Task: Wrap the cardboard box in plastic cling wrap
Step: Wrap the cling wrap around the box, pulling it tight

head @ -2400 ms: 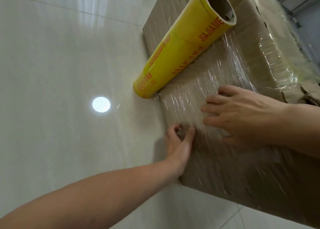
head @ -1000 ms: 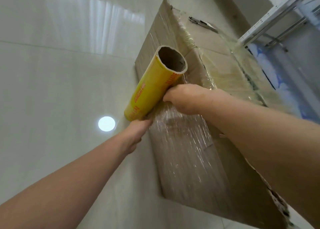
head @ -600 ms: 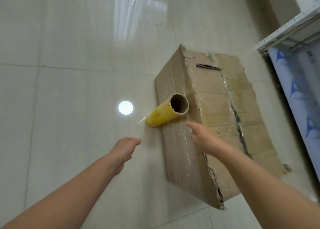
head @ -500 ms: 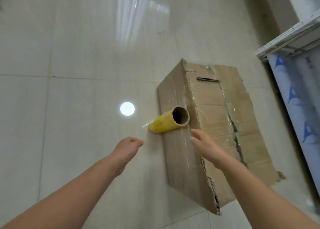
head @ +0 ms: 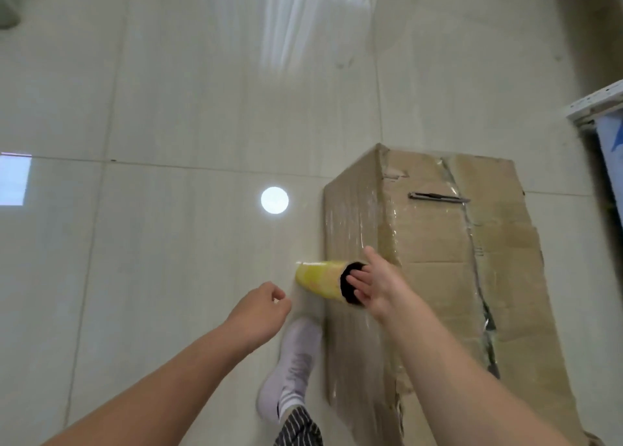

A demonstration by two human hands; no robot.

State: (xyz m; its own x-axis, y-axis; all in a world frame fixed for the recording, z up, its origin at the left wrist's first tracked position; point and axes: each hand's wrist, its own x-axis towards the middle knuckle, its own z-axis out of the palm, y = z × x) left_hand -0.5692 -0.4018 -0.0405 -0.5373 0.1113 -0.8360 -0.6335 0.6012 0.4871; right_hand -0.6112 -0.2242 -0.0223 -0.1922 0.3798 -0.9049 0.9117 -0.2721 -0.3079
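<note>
**A:** Entry 1, the hands?

**B:** Left hand (head: 259, 314): grip curled, thumb against forefinger, low beside the box. I cannot tell whether it pinches any film. Right hand (head: 377, 285): grip open, fingers straight, their tips at the dark mouth of the roll of cling wrap (head: 318, 278). It is not closed round the roll.

**A:** Entry 2, the roll?

**B:** Yellow, lying level against the box's left face, near its top edge. Its print is blurred and unreadable.

**A:** Entry 3, the cardboard box (head: 455, 277)?

**B:** It stands on the tiled floor (head: 168, 108), with glossy film over its left face and part of its top. The top flaps are torn along the seam, and no legible label shows. 1 slim dark tool (head: 438, 196) lies on top, towards the far end.

**A:** Entry 4, other?

**B:** 1 foot in a pale sock (head: 293, 361), touching the box's base. 1 round light spot (head: 274, 200) on the floor.
</note>
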